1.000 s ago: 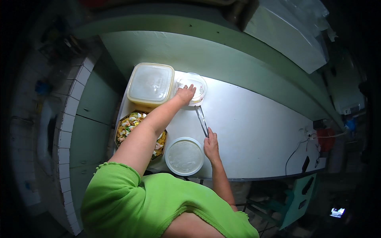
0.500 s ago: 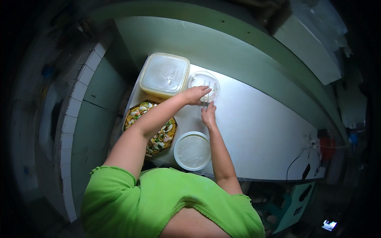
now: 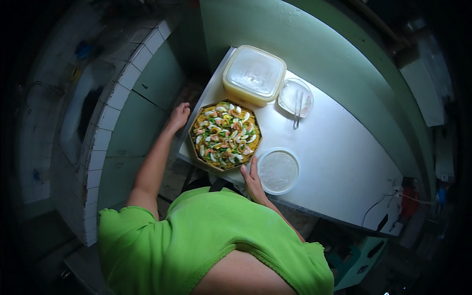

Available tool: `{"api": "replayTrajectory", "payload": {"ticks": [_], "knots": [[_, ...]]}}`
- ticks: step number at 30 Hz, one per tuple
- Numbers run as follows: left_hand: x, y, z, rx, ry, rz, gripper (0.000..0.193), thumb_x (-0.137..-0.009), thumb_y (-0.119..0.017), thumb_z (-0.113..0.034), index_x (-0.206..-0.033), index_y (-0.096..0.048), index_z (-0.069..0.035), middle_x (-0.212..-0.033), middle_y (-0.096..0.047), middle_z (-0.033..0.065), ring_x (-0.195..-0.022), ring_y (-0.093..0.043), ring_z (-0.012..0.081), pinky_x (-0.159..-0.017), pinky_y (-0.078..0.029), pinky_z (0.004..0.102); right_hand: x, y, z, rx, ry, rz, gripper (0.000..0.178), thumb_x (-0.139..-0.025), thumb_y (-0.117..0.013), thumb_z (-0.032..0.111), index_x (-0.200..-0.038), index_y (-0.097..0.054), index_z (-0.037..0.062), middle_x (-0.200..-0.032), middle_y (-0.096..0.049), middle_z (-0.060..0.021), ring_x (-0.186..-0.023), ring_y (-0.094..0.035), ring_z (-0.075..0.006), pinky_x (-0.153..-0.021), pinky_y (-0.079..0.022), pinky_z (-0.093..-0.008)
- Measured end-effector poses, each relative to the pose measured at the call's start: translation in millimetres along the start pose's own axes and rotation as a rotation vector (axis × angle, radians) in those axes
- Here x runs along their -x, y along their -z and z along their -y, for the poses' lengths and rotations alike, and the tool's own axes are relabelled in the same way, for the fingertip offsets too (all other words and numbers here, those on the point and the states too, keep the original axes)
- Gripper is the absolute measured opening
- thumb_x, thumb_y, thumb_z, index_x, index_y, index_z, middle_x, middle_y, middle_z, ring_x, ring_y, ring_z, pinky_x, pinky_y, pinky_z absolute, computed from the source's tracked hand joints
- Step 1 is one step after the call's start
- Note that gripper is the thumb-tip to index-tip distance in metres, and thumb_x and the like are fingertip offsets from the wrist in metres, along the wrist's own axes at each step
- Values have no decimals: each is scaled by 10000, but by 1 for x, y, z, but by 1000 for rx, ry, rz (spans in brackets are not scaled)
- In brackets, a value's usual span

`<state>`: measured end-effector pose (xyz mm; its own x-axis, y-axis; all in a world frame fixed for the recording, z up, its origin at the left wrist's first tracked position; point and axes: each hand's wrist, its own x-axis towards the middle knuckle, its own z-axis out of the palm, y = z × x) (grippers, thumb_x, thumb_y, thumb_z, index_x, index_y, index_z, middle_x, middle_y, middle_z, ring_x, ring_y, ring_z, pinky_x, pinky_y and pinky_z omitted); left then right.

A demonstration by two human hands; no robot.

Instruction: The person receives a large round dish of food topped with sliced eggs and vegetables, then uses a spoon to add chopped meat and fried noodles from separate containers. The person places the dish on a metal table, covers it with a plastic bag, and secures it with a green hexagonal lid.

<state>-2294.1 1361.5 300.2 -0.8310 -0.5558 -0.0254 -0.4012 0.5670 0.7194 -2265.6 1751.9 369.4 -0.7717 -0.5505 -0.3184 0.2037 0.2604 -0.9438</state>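
An eight-sided tray of noodles (image 3: pixel 226 135), topped with egg slices, squid rings, shrimp and chopped greens, lies at the table's near left corner. My right hand (image 3: pixel 252 183) is against its near right rim, thumb and fingers apart, in the gap beside a round white-lidded tub (image 3: pixel 279 170). Just off the table's left edge is my left hand (image 3: pixel 179 117), apart from the tray. Its fingers are loosely bent, with nothing visible in them. Behind the tray, metal tongs (image 3: pixel 298 112) rest on a small clear container (image 3: pixel 295 97), their ends reaching over its near side.
A large rectangular lidded tub (image 3: pixel 255 73) stands at the table's far left corner. To the left is a tiled counter (image 3: pixel 129 78) with a sink (image 3: pixel 87 110). Cords (image 3: pixel 378 204) lie at the white table's (image 3: pixel 339 157) right end, against the green wall.
Both hands have left the small container and tongs. My left hand swung out past the table's left edge; my right came back to the tray's rim. The view has shifted, uncovering the whole tray.
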Motion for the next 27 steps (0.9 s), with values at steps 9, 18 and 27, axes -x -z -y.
{"api": "replayTrajectory", "payload": {"ticks": [9, 18, 27], "knots": [[1, 10, 30, 100, 175, 311, 354, -890, -492, -301, -998, -665, -12, -982, -680, 166, -923, -652, 284, -788, -493, 381, -80, -78, -56, -30, -101, -747, 678, -984, -348, 377, -1410, -199, -130, -1460, -246, -321, -1380, -229, -400, -1134, -162, -394], [-1, -19, 24, -91, 288, 309, 490, -855, -449, -367, -1071, -639, 29, -1161, -580, 276, -1106, -559, 404, -946, -439, 463, -88, -63, -69, -602, -146, -762, 350, -971, -363, 270, -1037, -582, 6, -1022, -611, -119, -867, -607, -223, -771, -499, -381], [127, 21, 40, 333, 464, 399, 513, -936, -417, -385, -1264, -515, -2, -1324, -491, 231, -1205, -492, 369, -932, -428, 454, -25, -69, -81, -809, -105, -385, 443, -1011, -364, 361, -1228, -483, -6, -1161, -589, -125, -994, -611, -250, -870, -508, -394]]}}
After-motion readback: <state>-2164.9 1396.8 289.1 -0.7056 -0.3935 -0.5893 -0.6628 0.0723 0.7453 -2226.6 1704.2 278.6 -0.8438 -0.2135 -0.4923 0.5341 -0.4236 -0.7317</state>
